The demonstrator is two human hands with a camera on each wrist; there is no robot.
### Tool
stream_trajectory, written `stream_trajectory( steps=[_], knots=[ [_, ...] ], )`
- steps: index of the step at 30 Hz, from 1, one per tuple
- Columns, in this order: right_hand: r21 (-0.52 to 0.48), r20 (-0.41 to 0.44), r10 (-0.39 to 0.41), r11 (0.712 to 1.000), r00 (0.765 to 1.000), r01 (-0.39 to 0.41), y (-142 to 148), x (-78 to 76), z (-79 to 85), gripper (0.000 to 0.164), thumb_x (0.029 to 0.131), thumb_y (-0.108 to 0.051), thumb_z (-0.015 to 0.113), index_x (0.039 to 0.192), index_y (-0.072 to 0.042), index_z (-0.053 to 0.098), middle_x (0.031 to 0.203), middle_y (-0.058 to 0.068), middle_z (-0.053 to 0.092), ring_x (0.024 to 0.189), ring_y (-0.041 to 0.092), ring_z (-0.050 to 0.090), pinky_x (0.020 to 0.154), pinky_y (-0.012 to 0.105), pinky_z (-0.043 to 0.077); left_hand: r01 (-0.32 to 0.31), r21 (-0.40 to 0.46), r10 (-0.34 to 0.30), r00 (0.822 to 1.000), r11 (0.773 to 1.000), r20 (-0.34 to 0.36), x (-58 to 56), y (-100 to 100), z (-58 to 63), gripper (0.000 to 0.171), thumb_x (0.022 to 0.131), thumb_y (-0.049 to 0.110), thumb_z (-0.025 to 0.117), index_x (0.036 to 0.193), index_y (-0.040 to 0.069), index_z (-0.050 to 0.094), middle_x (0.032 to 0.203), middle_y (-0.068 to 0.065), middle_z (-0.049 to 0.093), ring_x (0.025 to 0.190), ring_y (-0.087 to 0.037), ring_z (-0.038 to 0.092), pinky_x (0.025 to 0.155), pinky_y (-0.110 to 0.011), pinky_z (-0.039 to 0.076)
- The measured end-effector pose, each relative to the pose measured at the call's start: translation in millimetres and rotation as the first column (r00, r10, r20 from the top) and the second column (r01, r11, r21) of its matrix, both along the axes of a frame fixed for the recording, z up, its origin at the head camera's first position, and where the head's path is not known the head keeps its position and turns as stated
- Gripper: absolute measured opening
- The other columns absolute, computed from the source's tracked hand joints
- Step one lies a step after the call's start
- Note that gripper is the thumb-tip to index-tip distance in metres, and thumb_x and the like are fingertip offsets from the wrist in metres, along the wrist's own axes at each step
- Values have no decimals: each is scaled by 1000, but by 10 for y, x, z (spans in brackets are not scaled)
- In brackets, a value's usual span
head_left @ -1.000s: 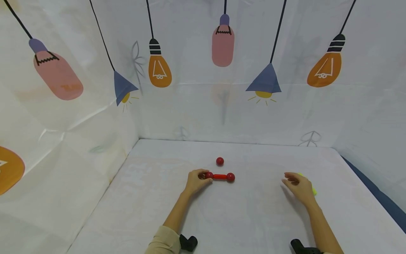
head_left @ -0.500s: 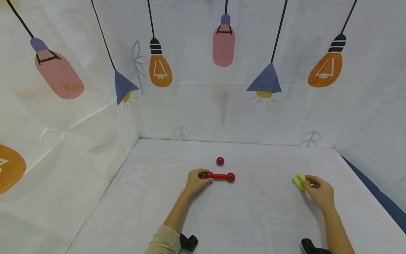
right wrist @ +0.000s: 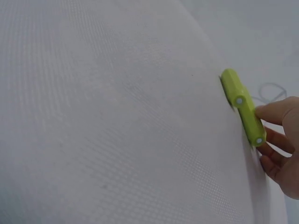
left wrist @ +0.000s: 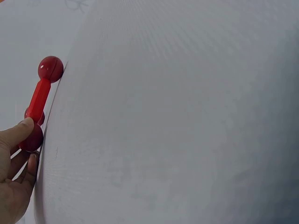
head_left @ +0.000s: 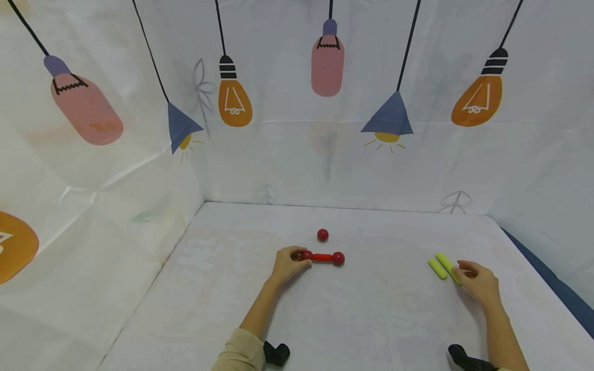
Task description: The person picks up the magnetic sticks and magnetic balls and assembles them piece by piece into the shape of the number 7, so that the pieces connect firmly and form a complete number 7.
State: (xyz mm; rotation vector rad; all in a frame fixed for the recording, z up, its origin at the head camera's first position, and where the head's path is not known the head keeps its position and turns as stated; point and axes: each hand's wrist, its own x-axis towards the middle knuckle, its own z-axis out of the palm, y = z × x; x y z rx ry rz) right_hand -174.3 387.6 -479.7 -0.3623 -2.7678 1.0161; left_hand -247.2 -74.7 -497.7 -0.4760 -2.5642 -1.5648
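In the head view my left hand (head_left: 287, 264) pinches the near red ball (left wrist: 32, 139) of a dumbbell-shaped piece, with thumb and fingers round it. A red rod (head_left: 322, 257) joins that ball to a second red ball (head_left: 339, 258) on the right. At the right, the thumb and fingertips of my right hand (head_left: 480, 283) lie round the longer yellow-green rod (head_left: 445, 264), pinching it near its lower end. A shorter yellow-green rod (head_left: 437, 269) lies beside it. Pale round spots mark the rods' ends in the right wrist view.
A loose red ball (head_left: 322, 235) sits just behind the red rod. The white tabletop (head_left: 371, 309) meets a white sheet wall (head_left: 287, 165) printed with hanging lamps at the back and left. Dark blue shows past the right edge.
My right hand has moved rightward from in front of the yellow-green rods, uncovering them, and now has hold of the longer one. The left hand stays on the red ball.
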Motion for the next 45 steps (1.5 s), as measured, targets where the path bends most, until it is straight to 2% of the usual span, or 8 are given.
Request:
stream_trajectory(
  steps=[4,19,29,32,34,38,42,45],
  knots=[
    [1,-1,5,1000,1000,-5,9,-15,-38,48,96,-24,49,125,15,46,118,38,50,102,49,51,80,54,44,-1,1,1,1000,1000,-3,2,-4,-6,34,77,12,77,107,-1,68,91,-10,66,76,-17,57,68,-21,48],
    [141,40,23,990,999,-28,-67,-104,15,42,90,-11,53,120,19,47,111,40,51,100,52,48,86,60,39,-3,2,3,1000,1000,20,2,0,-11,34,77,11,77,108,0,68,93,-9,67,78,-15,57,70,-22,49],
    [47,91,30,998,995,-34,-47,-93,31,46,91,-10,43,125,21,40,120,42,43,111,55,39,92,63,33,-7,5,7,1000,1000,27,2,-5,-9,33,78,11,76,108,0,68,92,-9,66,77,-16,56,69,-21,49],
    [23,93,17,1000,996,-20,-64,-79,61,47,91,-14,46,124,20,42,116,40,47,105,51,45,85,57,40,-3,5,3,1000,1000,22,0,-8,-13,33,78,11,76,108,-1,68,92,-9,66,77,-16,56,69,-21,49],
    [13,86,11,1000,996,-12,-93,-59,100,49,91,-18,49,122,20,45,111,38,51,99,46,49,76,46,46,-2,8,2,1000,1000,27,1,-8,-14,34,78,12,76,108,0,68,93,-9,66,77,-15,56,69,-21,49],
    [-1,76,7,1000,997,-7,-179,-13,188,52,88,-24,58,116,20,51,100,32,60,83,30,57,61,26,44,3,17,-4,1000,1000,18,0,-7,-15,34,77,11,77,108,-2,68,93,-10,67,77,-16,57,69,-20,49],
    [-18,60,20,1000,998,-19,-277,18,247,50,85,-22,63,112,19,55,91,25,65,73,13,56,57,21,44,1,23,-2,1000,1000,16,-2,-3,-9,35,77,12,77,108,-2,67,93,-11,67,77,-17,57,68,-20,48],
    [-23,63,51,999,997,-49,-344,32,276,48,84,-20,64,110,19,56,91,25,65,74,16,57,57,22,44,-1,26,0,1000,1000,18,-1,-2,-5,34,77,12,77,107,-2,68,93,-11,67,77,-17,57,68,-20,48]
  ],
)
